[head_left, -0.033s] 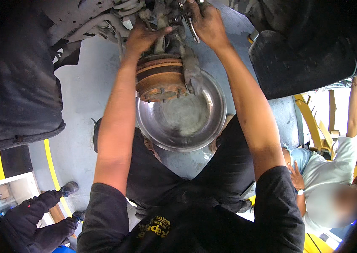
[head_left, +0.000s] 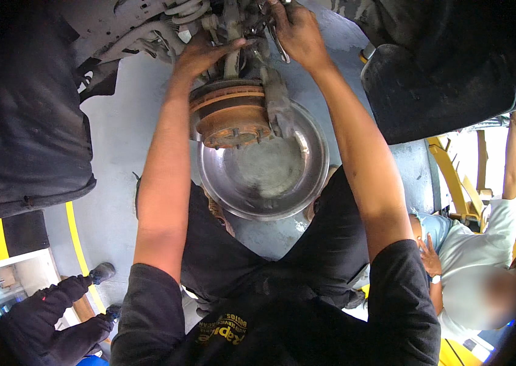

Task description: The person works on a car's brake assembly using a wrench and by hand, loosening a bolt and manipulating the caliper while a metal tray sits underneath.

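Observation:
Up among the suspension parts at the top, my left hand (head_left: 200,56) is closed about the upright metal arm (head_left: 232,61) above the brake disc, its thumb stretched across the arm. Its other fingers are mostly hidden behind the parts. Just right of it, my right hand (head_left: 299,35) is closed on a shiny metal hand tool (head_left: 280,46), whose handle points down; its working end is hidden. Below both hands hangs the rusty brake disc (head_left: 232,116), wheel studs facing me. A grey brake caliper (head_left: 278,100) sits on its right side.
Under the disc, a round metal basin (head_left: 264,210) stands on the floor between my legs. Dark wheel-arch liners flank me at left (head_left: 32,140) and right (head_left: 435,91). A person in white (head_left: 477,250) is at right; another person's legs (head_left: 66,305) show lower left.
My left forearm has shifted slightly left, baring more of the disc's left edge. My right hand stays on the tool, almost unmoved.

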Available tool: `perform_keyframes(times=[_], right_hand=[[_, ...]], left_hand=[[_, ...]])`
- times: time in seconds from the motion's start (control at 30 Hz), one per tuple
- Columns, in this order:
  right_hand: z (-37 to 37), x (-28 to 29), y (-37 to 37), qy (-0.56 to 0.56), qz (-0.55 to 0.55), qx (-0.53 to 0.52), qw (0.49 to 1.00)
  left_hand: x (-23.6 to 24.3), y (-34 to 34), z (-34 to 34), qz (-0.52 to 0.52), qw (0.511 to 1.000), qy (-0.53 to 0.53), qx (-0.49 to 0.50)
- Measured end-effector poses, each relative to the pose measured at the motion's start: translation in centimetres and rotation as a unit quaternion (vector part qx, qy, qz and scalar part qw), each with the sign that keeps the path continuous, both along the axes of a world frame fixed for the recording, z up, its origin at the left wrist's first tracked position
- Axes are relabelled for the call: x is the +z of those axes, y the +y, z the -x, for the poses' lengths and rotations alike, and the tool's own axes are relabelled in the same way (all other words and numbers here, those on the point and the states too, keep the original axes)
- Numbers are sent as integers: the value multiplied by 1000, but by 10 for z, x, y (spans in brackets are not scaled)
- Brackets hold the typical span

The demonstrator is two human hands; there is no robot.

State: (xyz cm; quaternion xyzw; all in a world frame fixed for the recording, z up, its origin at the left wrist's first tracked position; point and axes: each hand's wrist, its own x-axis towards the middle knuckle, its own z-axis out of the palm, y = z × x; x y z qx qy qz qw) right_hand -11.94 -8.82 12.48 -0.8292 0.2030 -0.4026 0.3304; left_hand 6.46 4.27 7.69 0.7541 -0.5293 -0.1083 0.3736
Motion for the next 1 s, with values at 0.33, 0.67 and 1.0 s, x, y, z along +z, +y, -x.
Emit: perform_keyframes(times=[0.33,0.67,1.0], right_hand=[[-72,-15,-72,-41,133,-66,988],[-54,-15,-41,-58,231,-11,971],[9,-47,38,49,225,1,973]], left_hand=[[-6,-34,2,131,913,383,54],[21,-32,1,93,913,393,-59],[27,-11,19,74,893,443,0]])
